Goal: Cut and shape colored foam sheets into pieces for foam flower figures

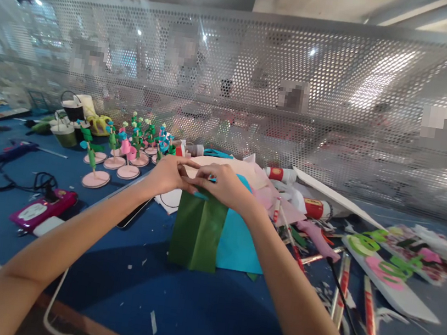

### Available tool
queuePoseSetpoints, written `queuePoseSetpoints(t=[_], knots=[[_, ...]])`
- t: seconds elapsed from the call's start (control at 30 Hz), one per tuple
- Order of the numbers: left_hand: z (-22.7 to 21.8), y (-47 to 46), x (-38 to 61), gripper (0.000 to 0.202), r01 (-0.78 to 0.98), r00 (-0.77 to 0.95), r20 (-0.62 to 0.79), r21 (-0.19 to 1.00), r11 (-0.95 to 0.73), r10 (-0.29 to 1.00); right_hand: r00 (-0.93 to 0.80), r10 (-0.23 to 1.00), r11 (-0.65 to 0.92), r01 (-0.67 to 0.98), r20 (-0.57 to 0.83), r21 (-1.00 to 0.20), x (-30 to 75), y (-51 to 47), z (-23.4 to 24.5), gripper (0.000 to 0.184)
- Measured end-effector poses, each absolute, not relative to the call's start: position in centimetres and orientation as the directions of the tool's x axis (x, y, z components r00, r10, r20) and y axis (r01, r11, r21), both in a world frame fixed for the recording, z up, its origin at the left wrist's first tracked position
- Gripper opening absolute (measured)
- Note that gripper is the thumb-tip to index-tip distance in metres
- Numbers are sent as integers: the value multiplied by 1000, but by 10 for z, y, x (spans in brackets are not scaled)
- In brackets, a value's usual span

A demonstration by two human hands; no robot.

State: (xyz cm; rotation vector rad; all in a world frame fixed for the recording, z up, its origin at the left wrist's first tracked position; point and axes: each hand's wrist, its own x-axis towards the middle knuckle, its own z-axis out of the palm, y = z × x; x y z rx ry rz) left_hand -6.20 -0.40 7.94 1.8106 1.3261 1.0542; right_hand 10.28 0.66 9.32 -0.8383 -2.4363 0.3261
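My left hand (170, 175) and my right hand (223, 185) meet at the centre, fingertips bent and pressed together. Small bits of blue show around the fingers, but what they pinch is too hidden to make out. Right below the hands lies a creased dark green paper sheet (197, 236), its top edge behind or under the fingertips. Beside it, partly covered by my right forearm, is a bright blue paper sheet (238, 241). Pale pink paper (261, 181) lies behind the hands. Left of my left hand stand several small paper flowers on round pink bases (96, 179).
A purple power socket (45, 212) with cables and a blue glue gun (18, 151) lie left. A dark phone (133, 215) sits under my left forearm. At right are a pink glue gun (317, 239), glue sticks (370, 324) and a white board (394, 286). Behind runs a perforated metal screen (244, 81).
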Motion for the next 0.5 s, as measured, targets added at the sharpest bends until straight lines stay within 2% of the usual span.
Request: queuePoseSetpoints(t=[0.1,0.3,0.5], knots=[[80,-4,-62,59,424,165,227,862,-277,960,-651,608,794,496,454,-352,102,10,90,18],[85,-9,-60,56,396,129,182,892,-219,975,-647,597,784,598,474,-170,99,13,86,29],[83,-8,-59,55,392,147,206,886,-249,967,-667,577,801,576,472,-164,97,10,87,16]])
